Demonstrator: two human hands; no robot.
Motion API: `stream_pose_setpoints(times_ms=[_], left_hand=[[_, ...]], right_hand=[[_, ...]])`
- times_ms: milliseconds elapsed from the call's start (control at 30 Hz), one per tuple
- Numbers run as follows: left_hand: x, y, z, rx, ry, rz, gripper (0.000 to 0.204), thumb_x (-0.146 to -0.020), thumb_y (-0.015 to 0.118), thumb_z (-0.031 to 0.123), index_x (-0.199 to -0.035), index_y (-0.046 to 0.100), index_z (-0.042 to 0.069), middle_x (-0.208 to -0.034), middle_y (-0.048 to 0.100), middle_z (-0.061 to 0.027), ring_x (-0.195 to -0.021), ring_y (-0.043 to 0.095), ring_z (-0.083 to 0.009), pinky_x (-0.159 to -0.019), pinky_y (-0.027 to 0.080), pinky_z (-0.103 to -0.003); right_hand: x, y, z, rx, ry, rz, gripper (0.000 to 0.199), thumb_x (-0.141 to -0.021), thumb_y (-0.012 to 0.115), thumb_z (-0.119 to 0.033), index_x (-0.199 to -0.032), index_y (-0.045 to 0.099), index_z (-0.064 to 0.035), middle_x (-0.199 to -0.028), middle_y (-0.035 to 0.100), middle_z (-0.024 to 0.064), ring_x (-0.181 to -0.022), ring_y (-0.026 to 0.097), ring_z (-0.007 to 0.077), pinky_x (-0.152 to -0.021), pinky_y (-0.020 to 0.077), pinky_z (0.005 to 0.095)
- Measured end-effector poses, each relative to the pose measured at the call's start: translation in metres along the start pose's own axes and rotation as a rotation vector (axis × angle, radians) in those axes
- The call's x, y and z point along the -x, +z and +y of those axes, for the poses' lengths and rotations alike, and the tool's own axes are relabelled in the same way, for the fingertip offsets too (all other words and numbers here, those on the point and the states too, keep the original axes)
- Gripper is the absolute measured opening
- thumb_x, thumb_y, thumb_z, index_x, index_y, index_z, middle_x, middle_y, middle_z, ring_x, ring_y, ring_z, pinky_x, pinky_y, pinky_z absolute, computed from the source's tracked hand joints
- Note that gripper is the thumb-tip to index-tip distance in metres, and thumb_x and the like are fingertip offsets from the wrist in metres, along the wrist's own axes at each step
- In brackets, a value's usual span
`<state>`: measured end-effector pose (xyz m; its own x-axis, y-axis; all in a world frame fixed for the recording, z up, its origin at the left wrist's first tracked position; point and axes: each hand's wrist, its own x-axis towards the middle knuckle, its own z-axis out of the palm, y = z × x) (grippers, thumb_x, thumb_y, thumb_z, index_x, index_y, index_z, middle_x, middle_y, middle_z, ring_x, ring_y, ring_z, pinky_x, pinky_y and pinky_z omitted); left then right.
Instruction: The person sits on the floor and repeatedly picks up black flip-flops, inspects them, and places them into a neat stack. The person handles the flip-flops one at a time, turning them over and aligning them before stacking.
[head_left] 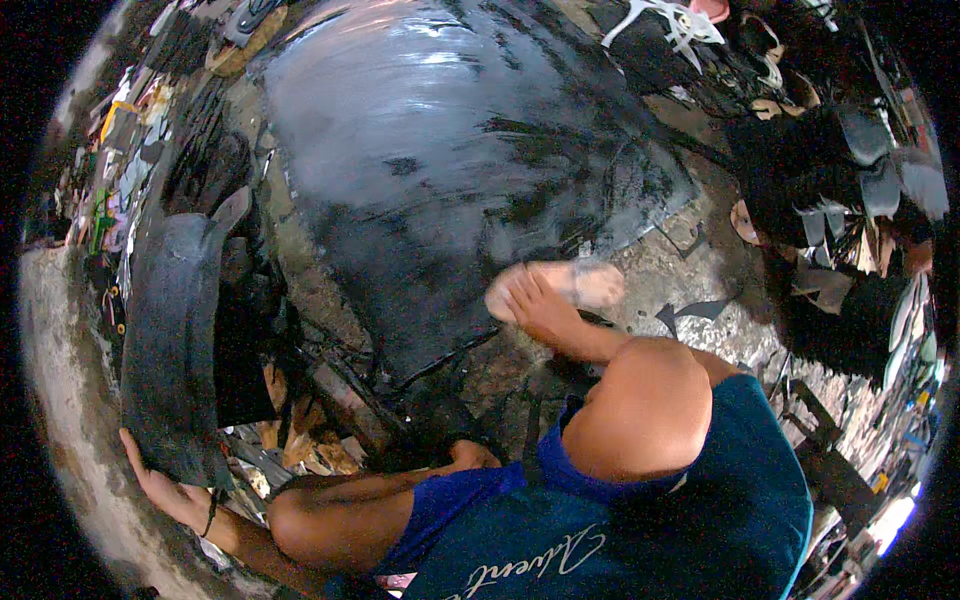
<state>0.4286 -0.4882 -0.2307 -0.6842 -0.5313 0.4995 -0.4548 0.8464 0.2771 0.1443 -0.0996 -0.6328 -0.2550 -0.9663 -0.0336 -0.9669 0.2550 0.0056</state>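
Both hands were apart: your left hand point(165, 487) lay open against the dark rubber strip point(170, 350) at near left; your right hand point(472, 457) rested low centre, its grip unclear; you seemed to be positioning the strip; next, a firm hold.

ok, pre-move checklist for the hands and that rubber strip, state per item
1. Left hand on the dark rubber strip: ok, palm lies flat at its lower end.
2. Left grip closed round the strip: not ok, fingers are spread open.
3. Right hand holding anything: cannot tell, it sits low between the knees, half hidden.
4. Big black rubber sheet lying flat on the ground: ok, spread out ahead.
5. Foot on the sheet's near edge: ok, though blurred.
6. Ground by the left hand free of scraps: not ok, offcuts lie beside the strip.
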Motion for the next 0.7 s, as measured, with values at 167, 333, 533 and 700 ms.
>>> stream_pose_setpoints(times_ms=[167,333,533,700], left_hand=[[0.005,-0.004,-0.030,0.345,-0.290,0.176,0.072,-0.093,0.043,0.041,-0.144,0.038,-0.010,-0.143,0.045,-0.0248,-0.129,0.047,-0.0314,-0.111,0.033,-0.040],[-0.003,0.006,0.005,-0.033,0.140,0.060,0.063,-0.097,0.041,0.035,-0.144,0.040,-0.007,-0.144,0.046,-0.0234,-0.127,0.050,-0.0352,-0.111,0.036,-0.042],[-0.006,0.013,0.044,0.439,-0.460,0.399,0.048,-0.097,0.037,0.015,-0.140,0.050,-0.003,-0.144,0.047,-0.0196,-0.130,0.049,-0.0311,-0.112,0.035,-0.040],[-0.030,0.030,0.059,0.708,-0.793,0.571,0.043,-0.098,0.039,0.013,-0.135,0.057,-0.001,-0.143,0.050,-0.0167,-0.127,0.051,-0.0257,-0.112,0.034,-0.037]], right_hand=[[-0.008,-0.063,0.022,-0.150,0.106,0.094,0.045,-0.085,0.056,-0.018,-0.128,0.057,-0.0052,-0.132,0.056,0.0147,-0.123,0.052,0.0352,-0.106,0.0400,0.0493],[-0.022,-0.009,0.006,0.025,-0.027,0.072,0.048,-0.089,0.052,-0.020,-0.132,0.054,-0.0004,-0.138,0.052,0.0175,-0.130,0.047,0.0377,-0.110,0.0345,0.0537],[-0.043,-0.045,0.071,0.011,0.171,0.139,0.041,-0.089,0.051,-0.013,-0.129,0.055,-0.0033,-0.131,0.058,0.0164,-0.125,0.052,0.0325,-0.105,0.0412,0.0470],[-0.011,-0.006,0.101,0.088,0.204,0.008,0.046,-0.087,0.053,-0.010,-0.133,0.052,-0.0072,-0.137,0.054,0.0111,-0.130,0.047,0.0310,-0.109,0.0369,0.0454]])
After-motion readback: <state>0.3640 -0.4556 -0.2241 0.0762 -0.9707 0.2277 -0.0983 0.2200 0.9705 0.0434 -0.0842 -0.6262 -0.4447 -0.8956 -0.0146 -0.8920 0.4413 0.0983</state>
